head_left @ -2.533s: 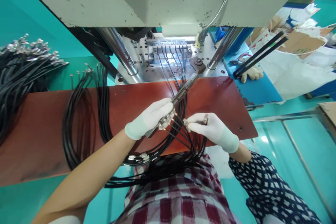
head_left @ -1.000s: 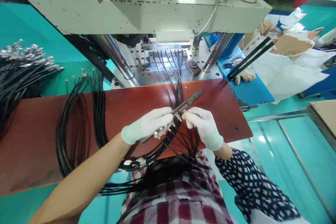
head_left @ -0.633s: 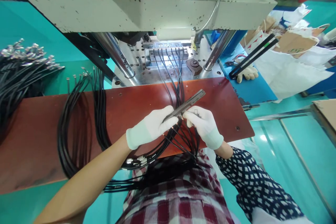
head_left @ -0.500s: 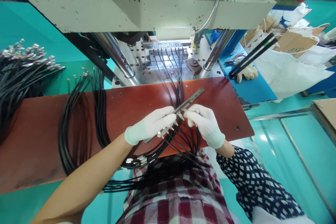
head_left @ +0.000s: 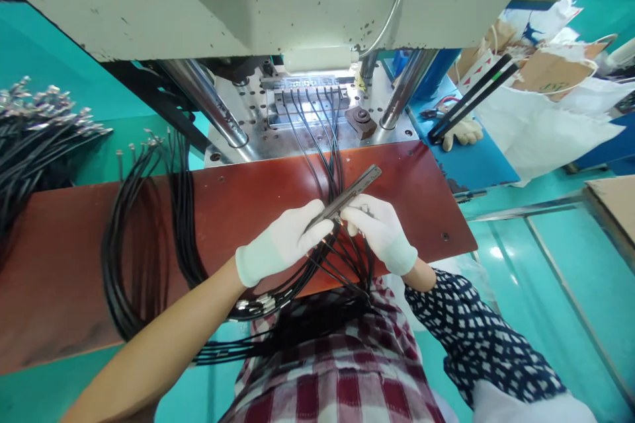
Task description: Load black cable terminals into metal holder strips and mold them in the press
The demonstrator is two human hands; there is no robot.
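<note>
Gloved in white, my left hand (head_left: 292, 231) is closed around a long flat metal bar (head_left: 354, 190) that slants up to the right. Black cables (head_left: 347, 258) hang from the bar's lower side, their metal ends partly covered by my fingers. My right hand (head_left: 380, 225), also gloved, pinches a cable end against the bar's middle; its fingertips hide most of that end. Behind the bar, several more black cables (head_left: 317, 135) run from a metal fixture block (head_left: 307, 106) on the press bed down over the red-brown board (head_left: 407, 192).
The press head (head_left: 248, 23) overhangs the bed between steel posts (head_left: 409, 89). Cable bundles (head_left: 183, 225) lie across the board's left part, with a larger pile (head_left: 44, 125) at far left. On the blue side table (head_left: 496, 158) are a glove (head_left: 464, 132) and pliers.
The bar has rolled in my left hand, so its flat face shows and the row of metal cable ends is less visible. The view has shifted slightly. My right hand stays at the bar.
</note>
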